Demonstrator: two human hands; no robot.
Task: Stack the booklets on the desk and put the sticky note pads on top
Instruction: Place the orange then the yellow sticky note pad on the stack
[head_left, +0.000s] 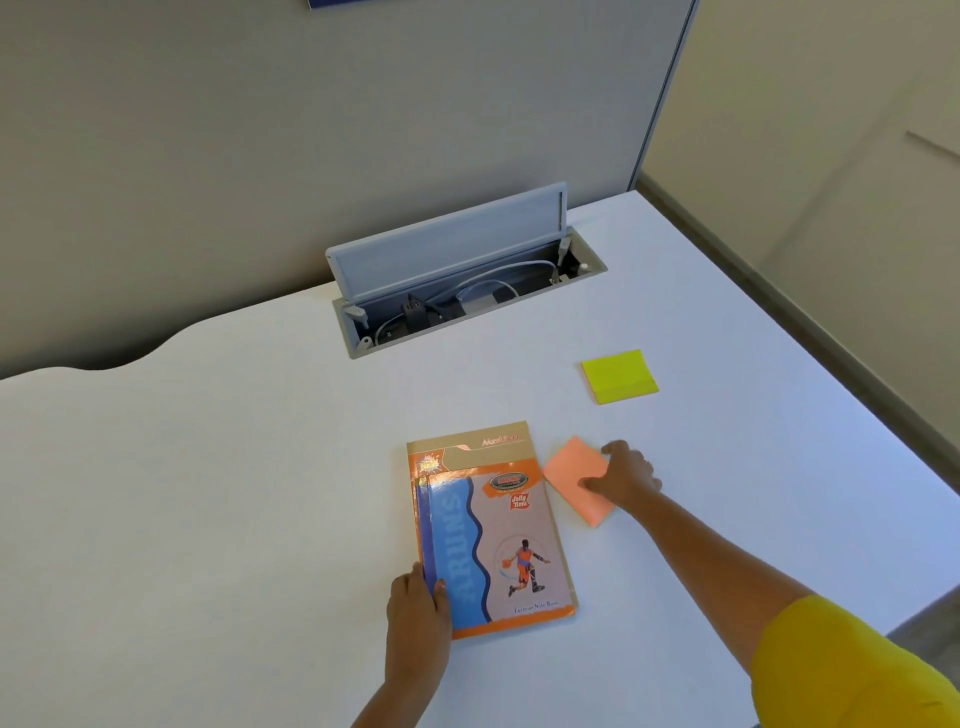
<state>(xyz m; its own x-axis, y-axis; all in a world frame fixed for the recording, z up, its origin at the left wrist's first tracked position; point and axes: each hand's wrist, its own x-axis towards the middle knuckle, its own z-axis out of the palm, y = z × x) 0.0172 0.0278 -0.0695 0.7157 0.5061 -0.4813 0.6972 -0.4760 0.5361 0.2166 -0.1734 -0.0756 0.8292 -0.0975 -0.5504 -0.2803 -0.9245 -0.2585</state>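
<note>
Two booklets (493, 530) lie stacked on the white desk (208, 467), the smaller one with the blue wave and basketball player on top of a larger orange-edged one whose upper and lower margins show around it. The left hand (418, 605) rests at the stack's near left corner, thumb lying on the top cover and the palm against the edge; it presses rather than closes around anything. Just right of the stack, touching or nearly touching its edge, an orange pad (574, 480) lies tilted on the desk, and the right hand (626, 475) sits over its right side with fingers curled onto it, though I cannot tell whether they have pinched it or only lie on it. A yellow sleeve (841, 670) covers that upper arm. A green pad (618, 376) lies flat, well apart, farther back and to the right. Behind the booklets, a cable box (467, 291) set into the desk stands with its lid raised, wires visible inside.
</note>
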